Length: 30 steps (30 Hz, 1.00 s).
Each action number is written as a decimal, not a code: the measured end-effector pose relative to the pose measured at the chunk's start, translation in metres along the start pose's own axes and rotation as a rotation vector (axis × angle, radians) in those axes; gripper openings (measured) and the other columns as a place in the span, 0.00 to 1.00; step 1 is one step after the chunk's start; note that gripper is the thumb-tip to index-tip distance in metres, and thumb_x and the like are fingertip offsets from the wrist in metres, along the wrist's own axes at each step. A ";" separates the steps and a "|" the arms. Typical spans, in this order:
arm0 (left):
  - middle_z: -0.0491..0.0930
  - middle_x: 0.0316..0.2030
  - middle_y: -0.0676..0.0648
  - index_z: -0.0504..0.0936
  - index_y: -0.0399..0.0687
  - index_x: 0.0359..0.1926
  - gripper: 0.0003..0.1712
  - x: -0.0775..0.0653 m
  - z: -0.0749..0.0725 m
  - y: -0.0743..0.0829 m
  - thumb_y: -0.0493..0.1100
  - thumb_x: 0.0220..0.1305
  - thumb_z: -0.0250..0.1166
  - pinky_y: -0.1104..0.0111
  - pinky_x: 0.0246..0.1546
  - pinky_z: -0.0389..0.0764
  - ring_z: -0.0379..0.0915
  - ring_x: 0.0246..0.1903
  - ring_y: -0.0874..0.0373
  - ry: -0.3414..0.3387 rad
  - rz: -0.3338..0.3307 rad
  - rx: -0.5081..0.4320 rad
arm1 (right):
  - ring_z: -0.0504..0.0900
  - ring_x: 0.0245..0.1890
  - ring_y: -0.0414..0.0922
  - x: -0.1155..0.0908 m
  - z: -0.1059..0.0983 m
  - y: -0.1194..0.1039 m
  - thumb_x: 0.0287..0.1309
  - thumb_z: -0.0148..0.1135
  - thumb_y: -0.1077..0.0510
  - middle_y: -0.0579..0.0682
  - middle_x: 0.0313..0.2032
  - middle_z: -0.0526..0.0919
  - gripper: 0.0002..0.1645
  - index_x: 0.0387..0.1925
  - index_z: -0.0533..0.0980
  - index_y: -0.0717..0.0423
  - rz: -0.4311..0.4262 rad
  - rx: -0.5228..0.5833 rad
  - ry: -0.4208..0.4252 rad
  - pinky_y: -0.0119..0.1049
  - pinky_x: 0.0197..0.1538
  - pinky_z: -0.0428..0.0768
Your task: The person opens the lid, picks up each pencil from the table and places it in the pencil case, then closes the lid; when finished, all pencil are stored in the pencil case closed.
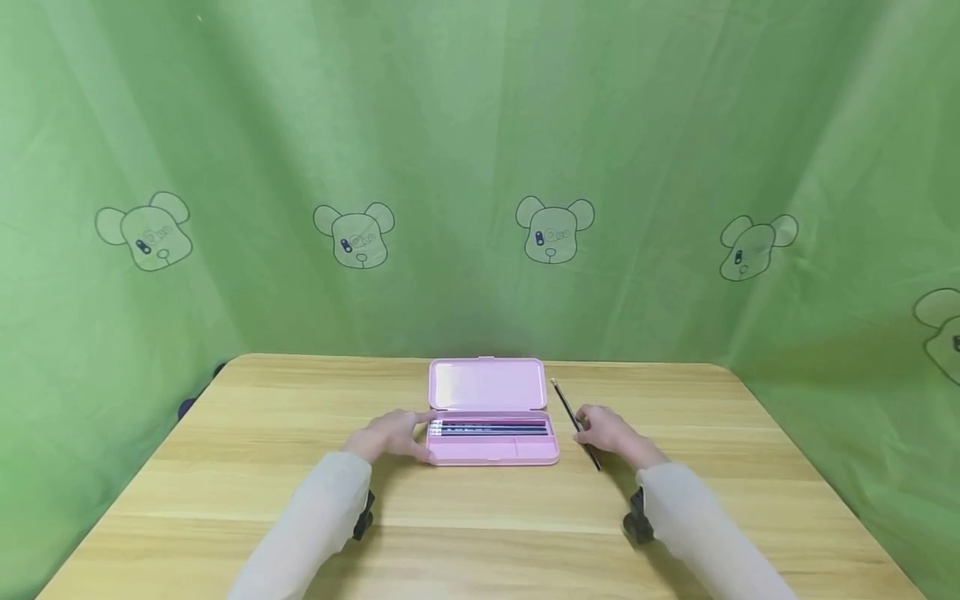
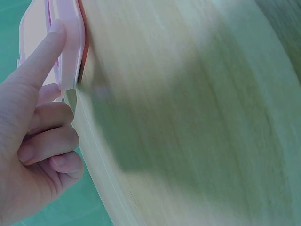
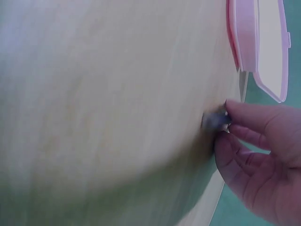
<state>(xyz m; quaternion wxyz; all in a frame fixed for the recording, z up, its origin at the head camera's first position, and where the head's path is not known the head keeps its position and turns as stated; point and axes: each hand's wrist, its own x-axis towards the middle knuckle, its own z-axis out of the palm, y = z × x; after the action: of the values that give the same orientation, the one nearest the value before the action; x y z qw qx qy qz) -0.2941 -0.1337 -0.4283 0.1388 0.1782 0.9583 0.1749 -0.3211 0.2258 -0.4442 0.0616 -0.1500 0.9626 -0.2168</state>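
A pink pencil case (image 1: 465,452) lies with its lid (image 1: 487,385) raised, and several dark pencils (image 1: 491,429) rest in its rear compartment. My left hand (image 1: 392,435) holds the case's left end, the thumb at the front corner and a finger towards the hinge. In the left wrist view the thumb (image 2: 44,52) lies straight along the case's side, with other fingers curled below. To the right of the case, my right hand (image 1: 606,431) pinches a dark pencil (image 1: 566,406) between thumb and fingers. The right wrist view shows that pencil's end (image 3: 214,121), blurred, near the tabletop.
The case stands towards the back of a wooden table (image 1: 480,533). A green curtain (image 1: 450,125) with printed bear heads hangs behind the table and along both sides. Small dark devices (image 1: 637,521) sit at the wrists.
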 end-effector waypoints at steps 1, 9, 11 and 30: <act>0.68 0.58 0.34 0.63 0.53 0.66 0.51 0.000 0.000 0.001 0.60 0.39 0.72 0.52 0.54 0.71 0.66 0.56 0.42 -0.001 -0.004 -0.002 | 0.76 0.29 0.48 0.000 0.000 -0.001 0.47 0.62 0.66 0.57 0.28 0.78 0.18 0.40 0.71 0.73 0.018 -0.002 0.000 0.43 0.36 0.79; 0.67 0.59 0.33 0.62 0.56 0.66 0.51 0.001 0.001 0.000 0.60 0.39 0.72 0.55 0.50 0.75 0.71 0.50 0.48 0.002 0.004 0.014 | 0.75 0.32 0.50 -0.001 -0.002 -0.005 0.47 0.57 0.69 0.59 0.31 0.77 0.16 0.40 0.70 0.73 0.074 -0.015 -0.013 0.44 0.38 0.78; 0.67 0.59 0.33 0.61 0.56 0.66 0.51 0.001 0.002 -0.001 0.60 0.40 0.72 0.55 0.50 0.75 0.71 0.49 0.48 0.003 0.004 0.014 | 0.75 0.32 0.51 -0.001 -0.003 -0.005 0.47 0.56 0.70 0.62 0.33 0.78 0.17 0.41 0.70 0.73 0.083 0.011 -0.007 0.45 0.39 0.78; 0.68 0.58 0.34 0.63 0.57 0.66 0.51 0.004 0.003 -0.002 0.61 0.39 0.72 0.55 0.49 0.75 0.70 0.52 0.46 0.004 -0.009 0.040 | 0.73 0.28 0.48 0.007 -0.014 -0.014 0.50 0.51 0.71 0.55 0.28 0.75 0.18 0.46 0.72 0.68 -0.079 0.077 0.235 0.43 0.33 0.75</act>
<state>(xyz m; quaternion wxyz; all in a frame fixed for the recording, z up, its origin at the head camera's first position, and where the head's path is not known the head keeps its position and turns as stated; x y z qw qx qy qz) -0.2971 -0.1329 -0.4329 0.1343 0.1765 0.9626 0.1555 -0.3262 0.2169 -0.4257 -0.0543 -0.1588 0.9476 -0.2720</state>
